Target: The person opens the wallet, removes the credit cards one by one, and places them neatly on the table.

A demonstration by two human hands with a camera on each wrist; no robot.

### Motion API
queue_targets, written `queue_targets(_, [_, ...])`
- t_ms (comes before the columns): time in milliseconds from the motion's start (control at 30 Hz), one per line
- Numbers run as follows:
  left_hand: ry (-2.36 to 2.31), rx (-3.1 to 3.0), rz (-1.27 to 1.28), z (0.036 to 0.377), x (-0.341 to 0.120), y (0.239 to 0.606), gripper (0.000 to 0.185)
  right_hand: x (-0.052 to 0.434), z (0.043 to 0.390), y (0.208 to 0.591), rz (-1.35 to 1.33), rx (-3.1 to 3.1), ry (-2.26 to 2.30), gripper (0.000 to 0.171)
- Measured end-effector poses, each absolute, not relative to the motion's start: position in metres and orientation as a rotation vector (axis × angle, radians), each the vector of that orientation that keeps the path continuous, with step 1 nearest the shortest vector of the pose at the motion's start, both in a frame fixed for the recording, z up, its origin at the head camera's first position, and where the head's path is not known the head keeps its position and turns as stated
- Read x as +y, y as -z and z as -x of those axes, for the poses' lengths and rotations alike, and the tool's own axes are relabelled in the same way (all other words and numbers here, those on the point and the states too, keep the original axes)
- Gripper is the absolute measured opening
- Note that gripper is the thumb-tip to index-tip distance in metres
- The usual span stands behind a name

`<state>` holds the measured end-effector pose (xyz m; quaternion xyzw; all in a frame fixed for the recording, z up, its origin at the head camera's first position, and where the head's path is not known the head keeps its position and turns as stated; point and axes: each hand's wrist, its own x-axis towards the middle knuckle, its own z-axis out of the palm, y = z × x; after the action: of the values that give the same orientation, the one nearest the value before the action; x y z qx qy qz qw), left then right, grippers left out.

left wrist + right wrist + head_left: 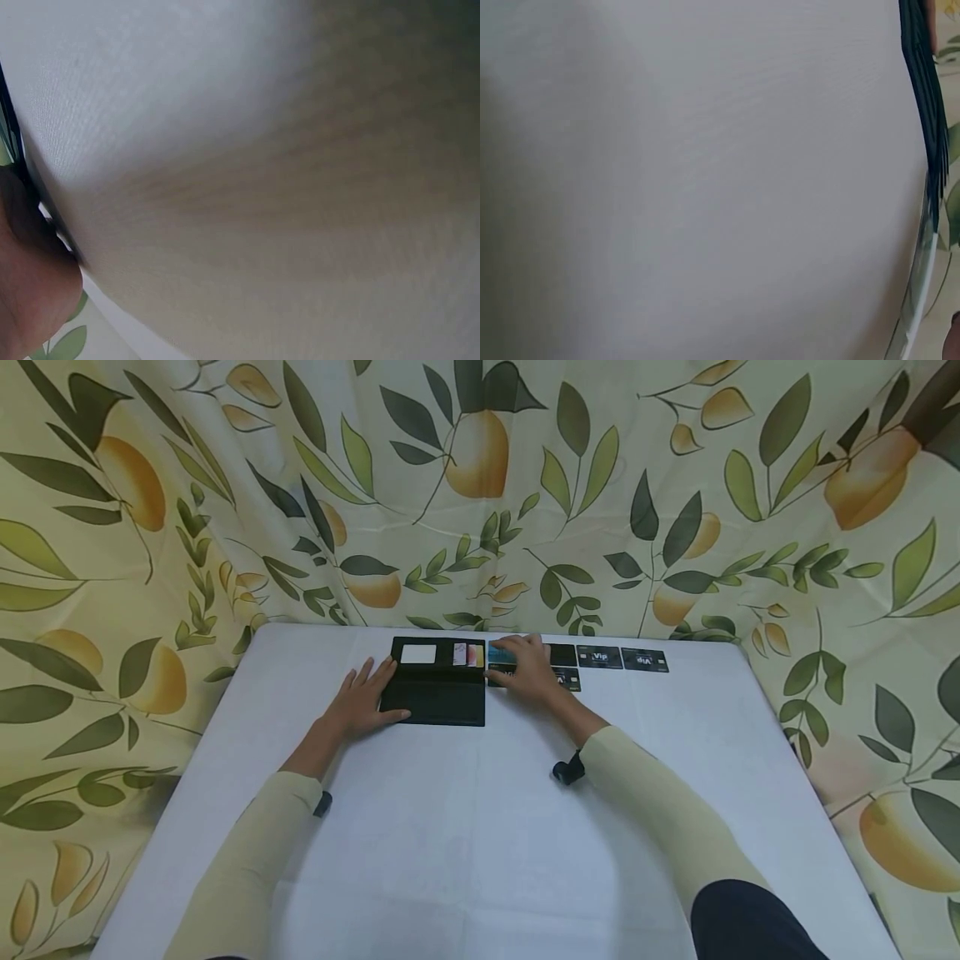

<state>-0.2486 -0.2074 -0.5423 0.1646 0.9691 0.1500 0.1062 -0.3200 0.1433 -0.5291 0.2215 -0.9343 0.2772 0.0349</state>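
Observation:
A black wallet (442,700) lies unfolded at the far side of the table, with a white panel (417,653) and a colourful card (468,654) in its upper half. My left hand (360,702) rests at the wallet's left side, fingers spread and thumb on its lower part. Just right of the wallet, my right hand (532,672) reaches over a bluish card (501,653) and black cards, its fingertips and thumb near the wallet's right edge. It partly hides these cards. The left wrist view catches part of the left hand (37,277); the right wrist view shows the wallet's dark edge (924,97).
Black cards marked Vip (599,657) and another upside-down black card (645,660) lie in a row to the right. A white cloth covers the table (465,827). A fruit-patterned curtain (480,552) hangs behind its far edge.

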Motion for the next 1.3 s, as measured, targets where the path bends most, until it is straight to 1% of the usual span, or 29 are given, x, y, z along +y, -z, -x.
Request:
queue_targets(300, [-0.443,2.865,-0.482,0.249,-0.209,0.542,0.105,0.126,0.331,0.530,-0.686,-2.919,-0.772,0.063])
queue_targets(667, [-0.453,2.862,-0.490,0.248,-0.210,0.543,0.106,0.108,0.336,0.527,-0.741,-2.926,-0.705,0.063])
queue_targets(1300, [-0.441,2.866,-0.513,0.247,-0.208,0.542,0.105,0.090,0.343,0.528,-0.778,-2.993,-0.542,0.061])
